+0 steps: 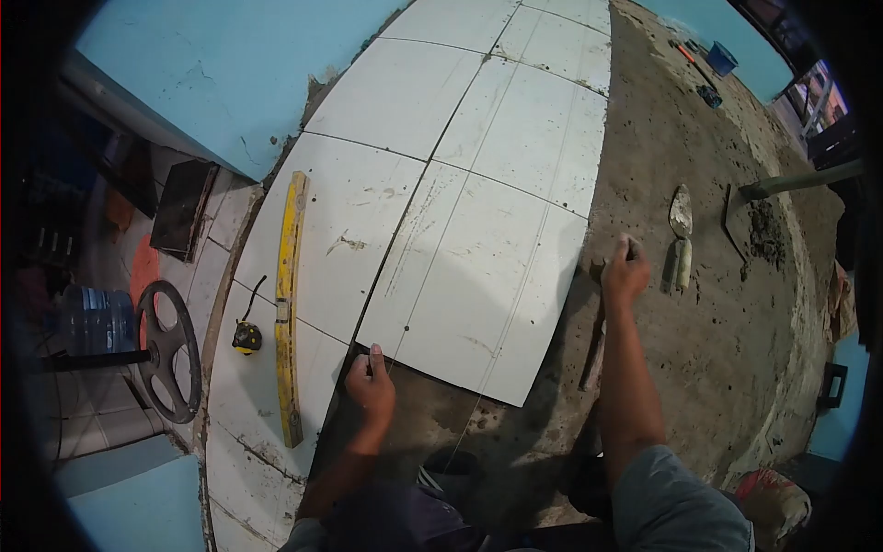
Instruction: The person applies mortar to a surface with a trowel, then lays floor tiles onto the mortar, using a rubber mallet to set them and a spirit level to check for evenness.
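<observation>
My left hand (371,391) is closed at the near left corner of a large white floor tile (478,276), thumb pointing up. Whether its fingers grip the tile edge or something small, I cannot make out. To the right of the tile, my right hand (627,271) is closed above the bare screed, fingertips pinched together; what they hold, if anything, is hidden. A long-handled tool (593,359) lies in shadow beside my right forearm. Further right lies a mortar-covered trowel (681,230). Thin strings run lengthwise over the tile.
On the tiles at left lie a yellow spirit level (289,322) and a tape measure (246,337). A steering wheel (168,350) and a water jug (97,319) stand beyond. At right, a hoe (736,216) rests by loose mortar; a blue bucket (723,59) is farther back.
</observation>
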`<state>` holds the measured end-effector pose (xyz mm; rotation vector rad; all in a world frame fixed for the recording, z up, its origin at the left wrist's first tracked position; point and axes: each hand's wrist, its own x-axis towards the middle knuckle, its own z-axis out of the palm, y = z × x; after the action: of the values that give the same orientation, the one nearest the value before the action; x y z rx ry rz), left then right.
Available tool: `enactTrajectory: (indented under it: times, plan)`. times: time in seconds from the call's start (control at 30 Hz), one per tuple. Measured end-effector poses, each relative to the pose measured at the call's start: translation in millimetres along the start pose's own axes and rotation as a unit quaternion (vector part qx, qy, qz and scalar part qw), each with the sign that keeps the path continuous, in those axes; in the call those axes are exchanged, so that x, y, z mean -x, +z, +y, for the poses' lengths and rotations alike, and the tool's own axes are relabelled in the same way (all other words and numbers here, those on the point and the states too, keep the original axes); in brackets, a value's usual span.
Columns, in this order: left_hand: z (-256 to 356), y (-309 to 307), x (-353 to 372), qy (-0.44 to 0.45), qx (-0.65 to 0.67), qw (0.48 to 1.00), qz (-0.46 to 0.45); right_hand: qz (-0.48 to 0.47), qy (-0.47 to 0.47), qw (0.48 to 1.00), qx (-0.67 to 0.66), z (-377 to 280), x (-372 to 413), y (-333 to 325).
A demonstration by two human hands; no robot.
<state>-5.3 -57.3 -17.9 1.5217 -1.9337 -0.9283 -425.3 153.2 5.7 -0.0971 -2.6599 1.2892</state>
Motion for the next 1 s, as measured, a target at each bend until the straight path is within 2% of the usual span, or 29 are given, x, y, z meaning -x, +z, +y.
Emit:
enactTrajectory:
  times: [0.03, 0.07, 0.17, 0.27, 0.37, 0.43, 0.5, 0.57, 0.67, 0.7, 0.73, 0.77, 0.8, 0.83, 0.97, 1.0]
  plan:
    - [1.6, -1.9, 0.2, 0.001, -0.016, 1.0, -0.014, 0.023, 0.032, 0.999, 0.019, 4.3, -8.2, -6.6]
    - [1.9, -1.2, 1.1, 0.0, 0.014, 1.0, -0.011, 0.072, -0.038, 0.996, 0.037, 26.6, -15.7, -10.6]
    - [-0.7, -2.2, 0.8, 0.007, 0.076, 0.997, -0.005, 0.137, -0.016, 0.989, 0.06, 75.5, -26.5, -20.6]
    - [-9.4, -3.9, -1.3, 0.019, 0.108, 0.994, -0.009, 0.071, 0.101, 0.982, 0.14, 101.7, 3.7, -31.6]
    - [-17.4, -2.2, 8.8, 0.035, 0.154, 0.987, -0.037, -0.001, 0.147, 0.952, 0.268, 77.1, 60.6, -41.5]
    - [-14.7, -0.5, 26.2, 0.077, 0.173, 0.978, -0.083, 0.004, 0.091, 0.937, 0.338, 82.8, 94.4, -43.0]
    - [-2.2, -6.1, 44.2, 0.195, 0.15, 0.957, -0.155, -0.012, 0.054, 0.924, 0.379, 84.8, 112.4, -40.2]
    - [18.4, -13.4, 50.4, 0.283, 0.157, 0.911, -0.254, -0.045, 0.048, 0.915, 0.398, 96.0, 107.7, -43.5]
    - [27.3, -6.6, 72.4, 0.27, 0.207, 0.872, -0.352, -0.131, 0.005, 0.918, 0.373, 111.2, 71.1, -49.6]
    - [28.5, -4.4, 80.2, 0.22, 0.203, 0.879, -0.372, -0.165, -0.006, 0.918, 0.36, 126.9, 51.8, -55.7]
    - [29.9, -1.3, 86.2, 0.171, 0.198, 0.883, -0.391, -0.213, 0.03, 0.94, 0.264, 120.3, 40.0, -63.5]
    - [30.3, 0.1, 91.4, 0.123, 0.192, 0.883, -0.411, -0.275, 0.072, 0.919, 0.272, 114.4, 29.0, -73.9]
    - [34.4, -1.6, 90.0, 0.061, 0.169, 0.878, -0.445, -0.332, 0.116, 0.894, 0.277, 62.0, 28.3, -93.5]
    - [35.5, -2.5, 90.0, 0.071, 0.175, 0.878, -0.439, -0.384, 0.161, 0.866, 0.276, 20.0, 31.2, -111.5]
    - [27.9, -6.8, 89.6, 0.104, 0.199, 0.883, -0.413, -0.393, -0.014, 0.811, 0.433, -35.8, 52.7, -175.1]
    - [25.0, -11.9, 87.5, 0.127, 0.202, 0.888, -0.393, -0.43, -0.011, 0.786, 0.444, -41.9, 48.6, -187.3]
